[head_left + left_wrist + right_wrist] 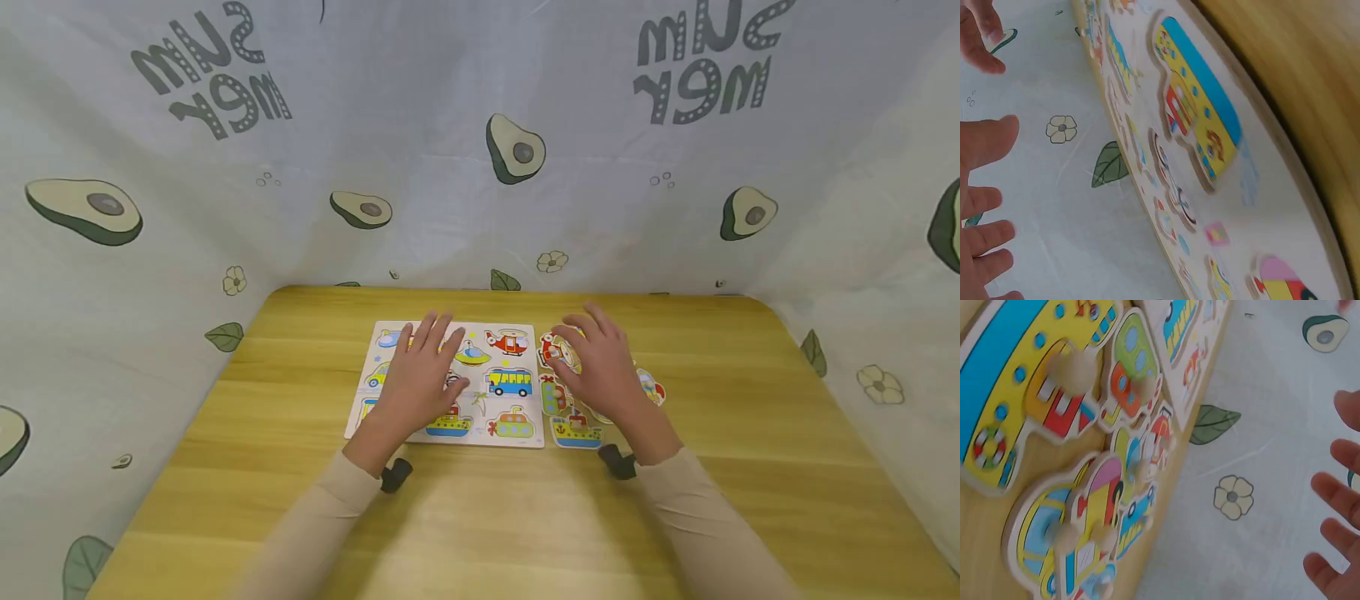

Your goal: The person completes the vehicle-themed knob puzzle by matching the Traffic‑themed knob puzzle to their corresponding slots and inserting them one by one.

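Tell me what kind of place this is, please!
Probably a little indoor play corner, though I can't see the whole room. There's a wooden table, a cloth printed with avocados around it, and a picture puzzle board with loose knobbed pieces alongside.

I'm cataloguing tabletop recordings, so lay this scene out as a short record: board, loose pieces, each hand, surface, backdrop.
Board: white rectangular puzzle board with coloured vehicle pictures
Loose pieces: yellow-and-blue wooden ship piece, green-and-orange wooden submarine piece, several others; right of board
Left hand: bare left hand, above the board, nothing visibly held
Right hand: bare right hand, above the loose pieces, nothing visibly held
Surface: yellow-brown wood-grain table
Backdrop: white avocado-print sheet
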Available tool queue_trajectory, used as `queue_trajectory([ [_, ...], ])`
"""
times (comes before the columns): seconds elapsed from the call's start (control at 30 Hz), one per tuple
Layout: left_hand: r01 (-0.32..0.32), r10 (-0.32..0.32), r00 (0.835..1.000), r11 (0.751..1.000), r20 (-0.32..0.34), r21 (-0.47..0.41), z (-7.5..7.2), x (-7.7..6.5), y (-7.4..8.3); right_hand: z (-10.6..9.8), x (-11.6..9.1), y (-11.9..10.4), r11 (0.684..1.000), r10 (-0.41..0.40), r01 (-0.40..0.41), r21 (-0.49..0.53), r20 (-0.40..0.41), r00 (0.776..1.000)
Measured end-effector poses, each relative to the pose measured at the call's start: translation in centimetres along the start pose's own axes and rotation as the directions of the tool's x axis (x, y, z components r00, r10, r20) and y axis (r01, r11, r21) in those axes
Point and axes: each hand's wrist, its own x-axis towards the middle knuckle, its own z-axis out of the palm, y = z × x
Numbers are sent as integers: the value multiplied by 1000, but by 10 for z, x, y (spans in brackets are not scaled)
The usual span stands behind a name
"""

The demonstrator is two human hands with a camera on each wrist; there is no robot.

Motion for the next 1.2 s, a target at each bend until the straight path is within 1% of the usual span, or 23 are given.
queue_trajectory([
  [0.1, -55, 54, 997, 998, -53, -33, -4, -13, -17, -4, -6, 10, 995, -85, 90, 48, -86, 993],
  [0.17, -89, 85, 993, 994, -76, -57, -6, -21, -28, -7, -12, 19, 988, -131, 138, 62, -107, 986],
  [0.23, -102, 96, 992, 992, -79, -79, -8, -28, -37, -10, -19, 27, 985, -148, 156, 71, -103, 984],
  [0.27, -90, 84, 994, 991, -69, -99, -9, -31, -41, -12, -23, 31, 985, -149, 157, 77, -98, 984],
  [0.33, -41, 35, 998, 988, -44, -147, -8, -36, -49, -17, -30, 40, 987, -135, 142, 81, -80, 988],
  [0.4, 42, -42, 999, 981, 2, -191, -3, -38, -58, -21, -37, 49, 987, -130, 136, 82, -78, 988],
  [0.47, 138, -126, 990, 960, 61, -244, 3, -38, -68, -24, -44, 60, 987, -133, 139, 80, -81, 988],
  [0.5, 178, -162, 983, 945, 82, -273, 6, -38, -74, -26, -47, 65, 987, -138, 144, 73, -82, 987],
  [0.57, 269, -240, 963, 899, 125, -347, 12, -38, -87, -28, -52, 76, 986, -151, 156, 56, -87, 985],
  [0.6, 312, -280, 950, 866, 138, -392, 14, -38, -93, -30, -55, 81, 986, -154, 159, 52, -91, 984],
  [0.63, 350, -319, 937, 826, 144, -443, 16, -39, -98, -32, -56, 86, 987, -153, 157, 43, -93, 984],
  [0.73, 428, -431, 892, 705, 138, -566, 21, -43, -112, -38, -60, 100, 986, -160, 163, 24, -106, 982],
  [0.77, 444, -458, 879, 680, 134, -584, 22, -44, -115, -40, -61, 105, 986, -162, 165, 18, -112, 980],
  [0.8, 453, -477, 869, 665, 129, -594, 23, -46, -118, -42, -61, 109, 985, -168, 171, 17, -120, 978],
  [0.83, 459, -488, 864, 659, 125, -596, 23, -48, -120, -44, -62, 114, 985, -171, 173, 10, -127, 977],
  [0.9, 453, -483, 868, 676, 116, -581, 24, -50, -123, -48, -64, 122, 983, -178, 181, 6, -145, 973],
  [0.93, 448, -474, 873, 688, 114, -571, 24, -51, -125, -50, -64, 125, 984, -176, 179, 3, -153, 972],
  [1.0, 424, -445, 889, 717, 105, -553, 24, -53, -127, -54, -66, 129, 986, -165, 167, -3, -162, 973],
  [1.07, 408, -420, 902, 742, 105, -532, 25, -55, -129, -58, -68, 131, 989, -146, 146, -10, -157, 977],
  [1.2, 398, -408, 909, 781, 90, -482, 28, -60, -133, -60, -70, 132, 994, -105, 103, -23, -119, 987],
])
